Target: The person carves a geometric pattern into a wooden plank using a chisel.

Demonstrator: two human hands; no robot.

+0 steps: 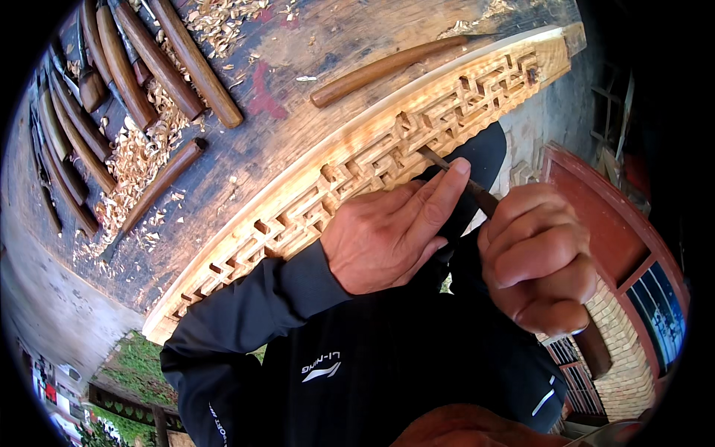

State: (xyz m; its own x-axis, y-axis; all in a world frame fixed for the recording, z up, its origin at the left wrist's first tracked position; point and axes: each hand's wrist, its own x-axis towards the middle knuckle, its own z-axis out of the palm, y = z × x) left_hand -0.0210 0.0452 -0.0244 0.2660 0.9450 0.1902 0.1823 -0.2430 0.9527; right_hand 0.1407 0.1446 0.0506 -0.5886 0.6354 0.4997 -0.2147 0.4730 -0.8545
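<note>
Clutching the chisel [485, 201] at the recessed board [359, 146] is the right grip [538, 257]; left grip [391, 235] unclear.

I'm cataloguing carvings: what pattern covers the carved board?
Angular, maze-like fretwork covers the carved board; head view.

Site type: woodcarving wkshp. Indicators: worn wooden workbench [242, 164], loose shavings [138, 160], wd.-handled carving tools [195, 63], carved lattice panel [365, 159]; brick wall [629, 361] adj.
</note>
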